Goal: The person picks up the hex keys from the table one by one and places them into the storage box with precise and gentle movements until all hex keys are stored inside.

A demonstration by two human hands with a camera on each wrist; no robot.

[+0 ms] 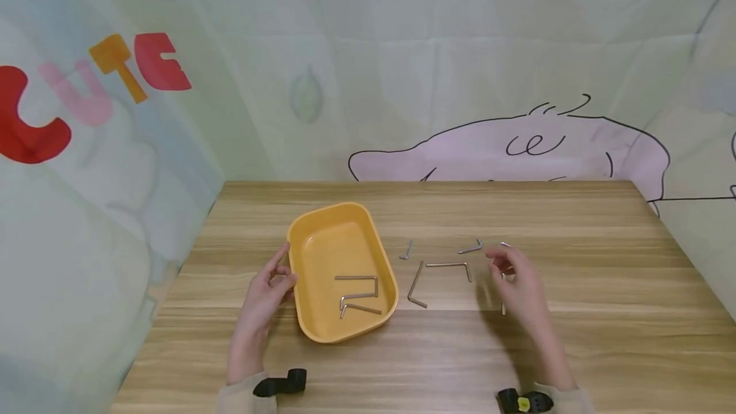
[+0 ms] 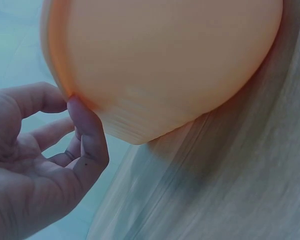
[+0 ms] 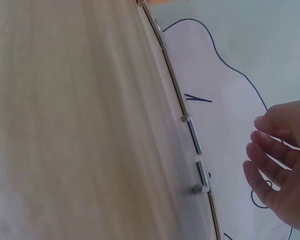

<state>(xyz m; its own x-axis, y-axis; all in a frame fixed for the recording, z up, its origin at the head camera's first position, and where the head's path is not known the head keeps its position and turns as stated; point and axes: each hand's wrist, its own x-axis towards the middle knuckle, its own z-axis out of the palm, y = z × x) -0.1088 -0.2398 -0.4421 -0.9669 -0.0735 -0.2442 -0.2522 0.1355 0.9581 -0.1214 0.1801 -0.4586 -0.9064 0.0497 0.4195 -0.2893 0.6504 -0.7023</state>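
A yellow plastic tray rests on the table, slightly turned. Several L-shaped hex keys lie in its near end. My left hand pinches the tray's left rim between thumb and finger, which shows closely in the left wrist view. Right of the tray lie more hex keys: two longer ones and smaller ones behind them. Over the rightmost keys hovers my right hand, partly hiding one key. Its fingers are loosely bent, with nothing seen between them in the right wrist view.
The wood-grain table extends beyond both hands. Behind it hangs a printed cloth with coloured letters and a cartoon drawing, reaching the table's back edge. Each wrist wears a small black camera.
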